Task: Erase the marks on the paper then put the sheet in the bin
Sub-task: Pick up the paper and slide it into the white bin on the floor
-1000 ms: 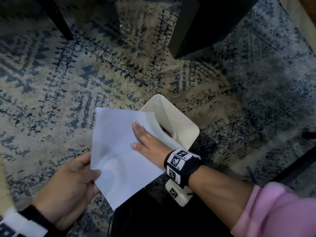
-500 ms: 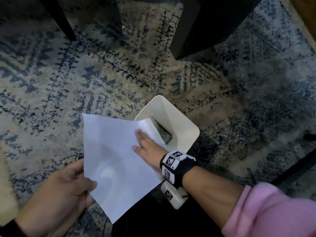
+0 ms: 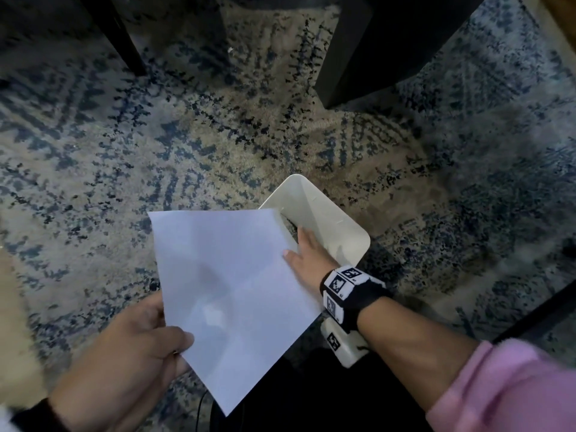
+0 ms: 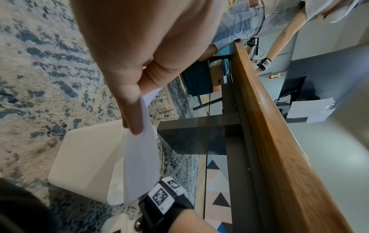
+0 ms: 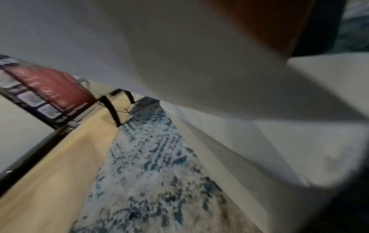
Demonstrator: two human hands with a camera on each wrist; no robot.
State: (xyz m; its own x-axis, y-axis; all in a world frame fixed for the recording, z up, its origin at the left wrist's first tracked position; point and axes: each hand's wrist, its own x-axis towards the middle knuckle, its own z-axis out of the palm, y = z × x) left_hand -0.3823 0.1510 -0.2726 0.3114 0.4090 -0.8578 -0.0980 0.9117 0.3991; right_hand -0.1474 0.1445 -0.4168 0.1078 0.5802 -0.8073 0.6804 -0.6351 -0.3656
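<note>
A blank white sheet (image 3: 230, 291) hangs tilted over the patterned rug, its right corner at the rim of a white square bin (image 3: 327, 210). My left hand (image 3: 137, 353) pinches the sheet's lower left edge, thumb on top; the left wrist view shows its fingers (image 4: 135, 119) on the sheet (image 4: 141, 157) above the bin (image 4: 85, 157). My right hand (image 3: 307, 252) lies at the sheet's right edge over the bin's mouth, fingers straight, thumb tip on the paper. The blurred right wrist view is mostly filled by the sheet (image 5: 139, 47). I see no marks on the upper face.
The blue and beige rug (image 3: 156, 145) lies all around the bin. Dark table legs stand behind it (image 3: 358, 57) and at the far left (image 3: 118, 35). A black bar (image 3: 536, 313) crosses at the right. A wooden table edge (image 4: 279, 141) and another person (image 4: 259, 15) are farther off.
My right hand has slid from the middle of the sheet to its right edge. The sheet's corner, earlier drooping into the bin, now sits at the rim.
</note>
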